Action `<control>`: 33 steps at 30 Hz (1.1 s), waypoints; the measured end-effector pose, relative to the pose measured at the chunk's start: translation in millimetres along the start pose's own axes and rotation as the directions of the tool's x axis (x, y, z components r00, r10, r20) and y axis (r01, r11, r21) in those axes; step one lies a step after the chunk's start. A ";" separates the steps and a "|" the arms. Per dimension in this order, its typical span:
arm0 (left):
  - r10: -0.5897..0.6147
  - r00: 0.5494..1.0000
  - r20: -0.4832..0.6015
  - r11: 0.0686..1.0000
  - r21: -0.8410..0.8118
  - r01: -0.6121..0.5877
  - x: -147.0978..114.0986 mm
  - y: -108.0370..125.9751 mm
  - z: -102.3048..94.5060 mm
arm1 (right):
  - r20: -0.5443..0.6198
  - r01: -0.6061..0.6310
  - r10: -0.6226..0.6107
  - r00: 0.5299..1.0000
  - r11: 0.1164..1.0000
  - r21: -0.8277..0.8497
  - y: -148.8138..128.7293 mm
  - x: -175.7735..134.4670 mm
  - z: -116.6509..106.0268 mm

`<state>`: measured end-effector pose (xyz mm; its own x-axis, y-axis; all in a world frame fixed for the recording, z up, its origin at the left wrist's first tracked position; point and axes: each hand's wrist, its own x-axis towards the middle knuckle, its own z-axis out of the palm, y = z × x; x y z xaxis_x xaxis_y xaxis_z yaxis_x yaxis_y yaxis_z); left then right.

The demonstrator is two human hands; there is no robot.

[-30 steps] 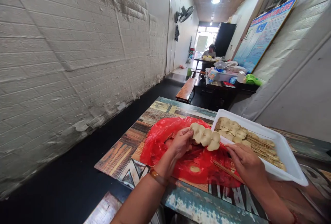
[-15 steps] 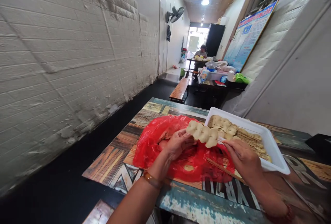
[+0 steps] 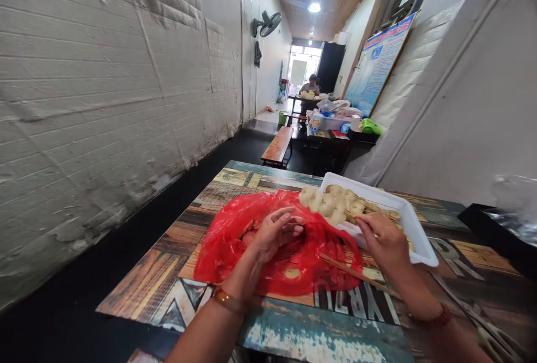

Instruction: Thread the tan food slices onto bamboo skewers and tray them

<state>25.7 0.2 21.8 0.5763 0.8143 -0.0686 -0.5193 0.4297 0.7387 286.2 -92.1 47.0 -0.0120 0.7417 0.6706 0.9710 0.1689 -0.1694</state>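
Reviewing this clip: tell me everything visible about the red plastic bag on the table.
The red plastic bag looks thin, glossy and slightly see-through, its film crumpled and spread wide. It lies open on the patterned tabletop, left of the white tray, with pinkish-brown contents showing inside. Thin sticks cross its near right part. The left hand is over it; contact is unclear.

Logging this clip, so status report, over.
Left grip open, empty, at red bag. Right grip holding skewered pale slices by white tray. Brown sticks across bag.
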 end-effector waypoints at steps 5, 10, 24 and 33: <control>0.002 0.996 -0.089 0.999 0.033 0.001 2.5 3.8 -3.5 | 0.044 -0.098 0.100 0.994 0.993 -0.064 56.9 4.6 -13.8; 0.027 0.995 -0.101 0.999 0.028 -0.025 5.4 3.7 -5.4 | 0.128 -0.090 0.106 0.986 0.989 -0.121 88.1 4.0 -10.4; 0.005 0.990 -0.141 1.000 0.027 -0.001 7.8 4.6 -6.7 | 0.286 -0.008 0.034 0.958 0.996 -0.093 83.1 11.7 -1.7; 0.029 0.993 -0.117 0.999 0.035 -0.026 8.0 4.5 -10.8 | 0.257 0.033 -0.029 0.966 0.999 -0.012 51.5 9.4 -12.4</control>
<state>21.2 12.8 17.4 0.4833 0.8666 -0.1246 -0.5116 0.3950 0.7630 339.1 -84.5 53.5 -0.1009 0.8783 0.4674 0.9728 0.1856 -0.1387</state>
